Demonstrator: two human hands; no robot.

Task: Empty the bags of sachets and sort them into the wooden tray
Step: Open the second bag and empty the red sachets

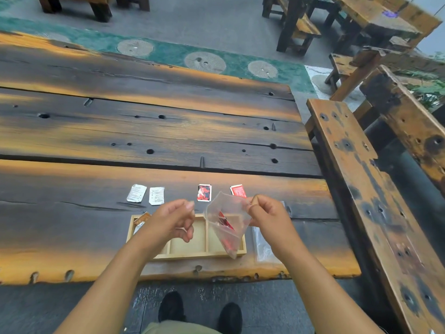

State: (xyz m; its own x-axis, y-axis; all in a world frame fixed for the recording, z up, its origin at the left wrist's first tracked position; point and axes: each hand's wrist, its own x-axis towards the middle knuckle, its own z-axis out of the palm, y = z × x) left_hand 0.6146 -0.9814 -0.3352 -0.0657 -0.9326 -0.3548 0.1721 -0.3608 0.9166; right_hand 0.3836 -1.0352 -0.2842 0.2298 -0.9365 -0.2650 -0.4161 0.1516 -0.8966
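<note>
My right hand (267, 216) pinches the top edge of a clear plastic bag (227, 221) that hangs over the right end of the wooden tray (187, 255); red sachets show inside the bag. My left hand (174, 219) hovers over the tray's left part with fingers curled and nothing visible in them, just left of the bag. A brown sachet (142, 218) lies in the tray's left compartment. On the table beyond the tray lie two white sachets (145, 194), a red-and-black sachet (204, 192) and a red sachet (238, 191).
Another clear bag (263, 247) lies flat on the table right of the tray. The rough wooden table (144, 131) stretches far ahead. A wooden bench (366, 189) runs along the right side. My shoes are below the table's near edge.
</note>
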